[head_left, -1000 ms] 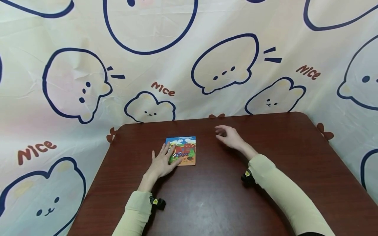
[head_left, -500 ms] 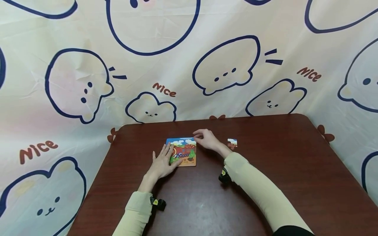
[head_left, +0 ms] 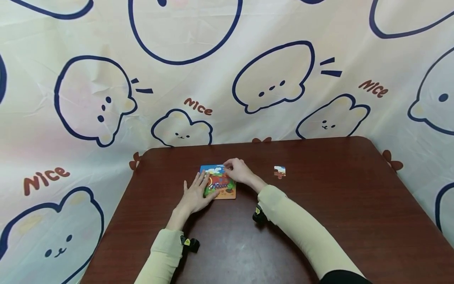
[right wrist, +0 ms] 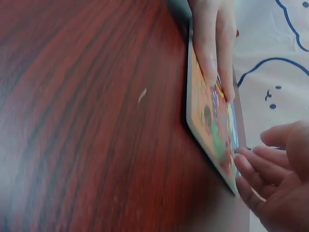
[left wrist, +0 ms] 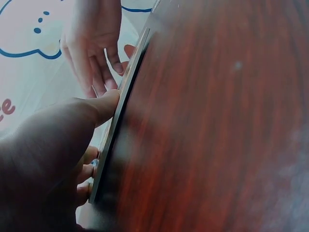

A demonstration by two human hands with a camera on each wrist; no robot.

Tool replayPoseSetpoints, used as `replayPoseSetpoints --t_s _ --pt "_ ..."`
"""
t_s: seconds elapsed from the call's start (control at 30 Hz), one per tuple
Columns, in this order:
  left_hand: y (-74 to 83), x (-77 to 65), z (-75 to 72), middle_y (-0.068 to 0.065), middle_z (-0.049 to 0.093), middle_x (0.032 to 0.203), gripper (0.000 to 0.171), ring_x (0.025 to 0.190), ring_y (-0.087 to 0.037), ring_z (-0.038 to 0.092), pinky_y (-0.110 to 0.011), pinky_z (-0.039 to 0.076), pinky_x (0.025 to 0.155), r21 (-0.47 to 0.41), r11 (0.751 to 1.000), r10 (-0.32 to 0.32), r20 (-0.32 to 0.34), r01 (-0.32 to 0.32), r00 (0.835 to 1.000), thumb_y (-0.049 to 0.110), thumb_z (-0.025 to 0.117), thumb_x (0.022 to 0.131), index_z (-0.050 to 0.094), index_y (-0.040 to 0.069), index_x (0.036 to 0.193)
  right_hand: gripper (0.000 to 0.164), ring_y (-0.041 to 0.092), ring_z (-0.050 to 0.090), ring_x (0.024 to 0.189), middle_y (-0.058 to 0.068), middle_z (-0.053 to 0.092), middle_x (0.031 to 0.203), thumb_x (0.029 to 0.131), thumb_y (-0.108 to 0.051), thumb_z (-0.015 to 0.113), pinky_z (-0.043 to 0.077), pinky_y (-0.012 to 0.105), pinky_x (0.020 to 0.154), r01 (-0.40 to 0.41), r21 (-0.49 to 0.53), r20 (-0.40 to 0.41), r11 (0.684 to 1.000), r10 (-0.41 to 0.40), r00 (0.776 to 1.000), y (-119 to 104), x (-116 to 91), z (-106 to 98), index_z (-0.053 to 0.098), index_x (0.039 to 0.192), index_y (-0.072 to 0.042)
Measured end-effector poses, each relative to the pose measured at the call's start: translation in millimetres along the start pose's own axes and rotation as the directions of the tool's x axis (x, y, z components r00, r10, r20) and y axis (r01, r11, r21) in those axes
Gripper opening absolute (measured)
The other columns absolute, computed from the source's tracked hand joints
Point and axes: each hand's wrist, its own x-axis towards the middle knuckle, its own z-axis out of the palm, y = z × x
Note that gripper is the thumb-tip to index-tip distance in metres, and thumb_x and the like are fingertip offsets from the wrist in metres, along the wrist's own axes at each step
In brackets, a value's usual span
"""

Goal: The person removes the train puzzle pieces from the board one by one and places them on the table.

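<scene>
A small square jigsaw puzzle (head_left: 227,193) with a train picture lies flat on the table. My left hand (head_left: 194,197) rests on its left part, fingers stretched over the picture and thumb on the near edge. My right hand (head_left: 239,171) is at the puzzle's upper right, hiding that corner. In the right wrist view, its fingers (right wrist: 256,169) reach the far edge, thumb apart from them, with nothing visibly held. One loose puzzle piece (head_left: 280,171) with sky and brown colours lies to the right of the puzzle. The left wrist view shows the puzzle's edge (left wrist: 108,145) close up.
The dark brown wooden table (head_left: 227,240) extends around the puzzle on all sides. Behind it hangs a pale curtain (head_left: 220,86) printed with cartoon animals.
My right hand has moved left from over the loose piece, which now shows on the table, to the puzzle's upper right. My left hand has stayed on the puzzle.
</scene>
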Motion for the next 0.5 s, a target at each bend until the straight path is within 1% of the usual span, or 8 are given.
replayPoseSetpoints --t_s 0.1,0.27,0.37,0.5 --pt "0.8 -0.5 0.0 -0.014 0.017 0.186 0.092 0.174 -0.038 0.015 -0.082 0.005 0.132 -0.006 1.0 0.009 -0.013 -0.009 1.0 0.063 0.059 0.107 0.025 0.013 0.177 0.036 0.034 0.074 0.121 0.021 0.076 0.131 0.11 -0.012 0.063 0.062 0.05 0.104 -0.025 -0.009 -0.022 1.0 0.025 0.999 -4.1 0.7 3.6 0.07 0.141 0.004" --pt "1.3 -1.6 1.4 -0.016 0.019 0.185 0.089 0.173 -0.04 0.017 -0.084 0.006 0.131 -0.01 1.0 0.025 -0.033 -0.026 0.999 0.064 0.058 0.108 0.029 0.014 0.176 0.038 0.034 0.075 0.119 0.02 0.077 0.128 0.108 -0.011 0.066 0.064 0.049 0.1 -0.062 -0.04 -0.054 0.997 0.06 0.997 -8.5 1.6 7.9 0.069 0.142 0.006" --pt "0.9 -2.2 1.3 -0.016 0.019 0.185 0.087 0.173 -0.04 0.018 -0.084 0.006 0.13 -0.01 1.0 0.026 -0.041 -0.027 0.999 0.063 0.058 0.108 0.031 0.015 0.175 0.039 0.034 0.075 0.12 0.02 0.077 0.127 0.106 -0.01 0.069 0.064 0.047 0.1 -0.085 -0.031 -0.051 0.996 0.084 0.995 -10.2 3.4 9.4 0.069 0.141 0.006" --pt "0.7 -2.0 0.9 -0.016 0.019 0.185 0.087 0.173 -0.04 0.018 -0.083 0.006 0.131 -0.006 1.0 0.022 -0.036 -0.022 0.999 0.063 0.058 0.108 0.031 0.015 0.175 0.044 0.034 0.073 0.123 0.021 0.076 0.129 0.103 -0.01 0.074 0.064 0.047 0.101 -0.139 -0.005 -0.051 0.99 0.138 0.989 -12.7 6.6 10.6 0.068 0.143 0.006"
